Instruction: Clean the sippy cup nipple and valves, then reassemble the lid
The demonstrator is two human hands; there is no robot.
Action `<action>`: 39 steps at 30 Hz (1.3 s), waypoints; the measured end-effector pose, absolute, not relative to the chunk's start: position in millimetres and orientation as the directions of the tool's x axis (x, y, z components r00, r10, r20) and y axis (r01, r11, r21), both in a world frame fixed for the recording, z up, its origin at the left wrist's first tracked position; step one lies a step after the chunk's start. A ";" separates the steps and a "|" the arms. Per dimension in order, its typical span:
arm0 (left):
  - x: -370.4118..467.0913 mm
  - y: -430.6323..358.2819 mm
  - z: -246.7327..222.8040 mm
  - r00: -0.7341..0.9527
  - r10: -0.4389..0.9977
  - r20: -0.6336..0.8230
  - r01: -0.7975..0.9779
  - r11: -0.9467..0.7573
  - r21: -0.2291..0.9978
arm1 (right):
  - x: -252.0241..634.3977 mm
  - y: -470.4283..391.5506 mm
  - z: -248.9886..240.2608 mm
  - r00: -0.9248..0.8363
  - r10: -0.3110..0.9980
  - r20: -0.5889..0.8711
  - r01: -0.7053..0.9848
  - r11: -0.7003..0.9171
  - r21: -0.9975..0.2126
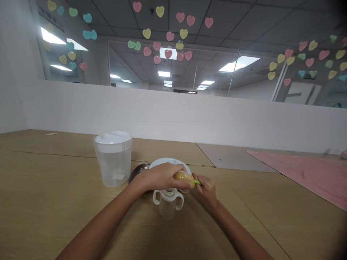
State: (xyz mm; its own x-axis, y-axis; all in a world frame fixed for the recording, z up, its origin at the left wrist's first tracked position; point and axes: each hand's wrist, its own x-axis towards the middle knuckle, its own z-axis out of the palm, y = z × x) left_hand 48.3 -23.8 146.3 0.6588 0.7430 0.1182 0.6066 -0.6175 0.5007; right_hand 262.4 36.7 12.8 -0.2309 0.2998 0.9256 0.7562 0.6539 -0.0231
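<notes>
My left hand (159, 177) is wrapped from above round a glossy yellow rounded thing (183, 177), tilted sideways; its kind is not clear. At its right end my right hand (207, 189) is closed on a thin bright-green stick-like piece (197, 182), which meets the yellow thing. Whether the green piece goes inside it I cannot tell. Just below my left hand stands a clear baby bottle (167, 207) with two white handles, upright and with no lid visible on its neck. Behind the hands lie a white plate (166, 160) and a metal bowl (138, 172), both partly hidden.
To the left stands a clear plastic pitcher (115, 164) with a white lid. A pink cloth or mat (306, 173) covers the table's right side, beside a grey panel (233, 157). At the back, a white wall (173, 117) rises to a window with heart-shaped notes.
</notes>
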 end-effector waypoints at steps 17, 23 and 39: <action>50.4 -16.4 144.9 0.809 0.526 0.262 0.261 -0.721 0.642 | 259.3 34.0 17.6 -0.134 0.346 0.929 0.704 0.693 -0.156; 50.6 -12.4 140.9 0.762 0.567 0.312 0.266 -0.713 0.649 | 257.6 35.1 17.3 -0.104 0.378 0.920 0.719 0.667 -0.193; 46.5 5.3 133.9 0.641 0.668 0.378 0.343 -0.689 0.638 | 253.6 34.1 17.2 0.011 0.457 0.889 0.847 0.468 -0.251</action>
State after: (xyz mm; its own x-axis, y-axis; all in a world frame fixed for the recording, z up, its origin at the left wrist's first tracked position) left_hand 46.5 5.3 133.9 0.6409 0.6682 0.3778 0.3427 -0.6894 0.6382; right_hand 253.6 34.1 17.2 0.0106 0.4574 0.8892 0.8475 0.4679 -0.2507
